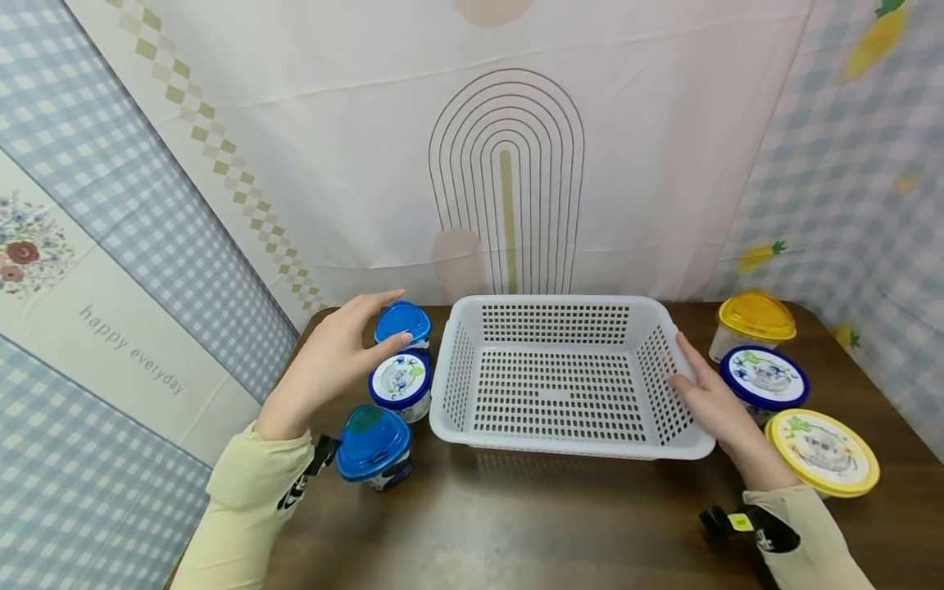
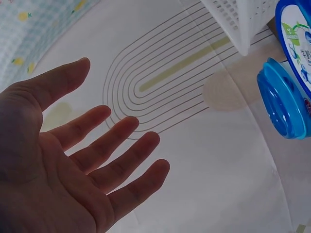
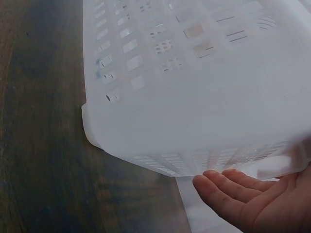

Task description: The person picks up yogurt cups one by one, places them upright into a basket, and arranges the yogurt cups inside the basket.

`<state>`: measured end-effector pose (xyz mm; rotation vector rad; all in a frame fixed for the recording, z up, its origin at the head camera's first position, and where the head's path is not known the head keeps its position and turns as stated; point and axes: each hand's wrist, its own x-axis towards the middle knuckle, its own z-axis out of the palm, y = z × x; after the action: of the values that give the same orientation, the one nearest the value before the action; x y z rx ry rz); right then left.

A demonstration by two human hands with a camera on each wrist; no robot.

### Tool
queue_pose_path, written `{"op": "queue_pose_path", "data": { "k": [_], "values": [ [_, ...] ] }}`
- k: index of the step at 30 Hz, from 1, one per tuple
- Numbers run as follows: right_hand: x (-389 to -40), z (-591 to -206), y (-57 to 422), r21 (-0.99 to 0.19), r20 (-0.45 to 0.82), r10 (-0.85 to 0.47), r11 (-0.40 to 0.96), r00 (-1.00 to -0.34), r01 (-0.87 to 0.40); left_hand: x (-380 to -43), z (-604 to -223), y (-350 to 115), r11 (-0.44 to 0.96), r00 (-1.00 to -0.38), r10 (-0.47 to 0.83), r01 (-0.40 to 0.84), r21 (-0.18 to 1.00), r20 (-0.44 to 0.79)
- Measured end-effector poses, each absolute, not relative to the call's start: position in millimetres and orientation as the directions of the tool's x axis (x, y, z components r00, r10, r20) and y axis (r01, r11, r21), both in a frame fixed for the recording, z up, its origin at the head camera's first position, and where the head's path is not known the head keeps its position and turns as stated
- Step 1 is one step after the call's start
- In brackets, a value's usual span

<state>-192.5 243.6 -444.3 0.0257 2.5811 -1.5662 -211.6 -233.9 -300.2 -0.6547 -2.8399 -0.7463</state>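
A white plastic basket (image 1: 553, 447) with perforated walls stands in the middle of the table. My right hand (image 1: 711, 401) holds its right side, the thumb over the rim and the fingers along the outer wall. In the right wrist view, the fingertips (image 3: 209, 187) lie against the perforated side of the basket (image 3: 204, 111). My left hand (image 1: 339, 348) is held up with fingers spread and nothing in it, beside a tub with a light blue lid (image 1: 401, 321). The left wrist view has its palm and separated fingers in sight; the blue-lidded tub (image 2: 282, 104) is off to the right.
Left of the basket are also a tub with a dark blue rim (image 1: 401, 378) and a blue-lidded tub (image 1: 374, 447). To its right stand a yellow-lidded tub (image 1: 755, 319), a dark-blue-rimmed tub (image 1: 764, 377) and a yellow-rimmed tub (image 1: 822, 455). A patterned cloth (image 1: 354, 164) hangs behind the table.
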Motion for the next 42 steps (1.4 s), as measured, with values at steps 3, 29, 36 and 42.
{"op": "queue_pose_path", "data": {
  "k": [3, 29, 36, 42],
  "values": [
    [-190.5, -444.5, 243.0, -0.879, -0.11, -0.052, 0.471, -0.993, 0.073, -212.4, -302.7, -236.4, 0.786, -0.897, 0.377, 0.442, 0.432, 0.23],
    [-191.2, -447.6, 239.9, -0.886, -0.108, -0.039, 0.457, -0.993, 0.078, -260.6, -320.0, -282.6, 0.821, -0.92, 0.323, 0.389, 0.417, 0.222],
    [-191.0, -448.2, 240.3, -0.886, -0.108, -0.034, 0.457, -0.994, 0.08, -272.0, -326.3, -289.9, 0.811, -0.924, 0.327, 0.383, 0.442, 0.199],
    [-190.9, -445.9, 240.9, -0.897, -0.112, -0.03, 0.432, -0.993, 0.088, -285.4, -336.2, -293.0, 0.789, -0.914, 0.357, 0.406, 0.461, 0.194]
  ]
}}
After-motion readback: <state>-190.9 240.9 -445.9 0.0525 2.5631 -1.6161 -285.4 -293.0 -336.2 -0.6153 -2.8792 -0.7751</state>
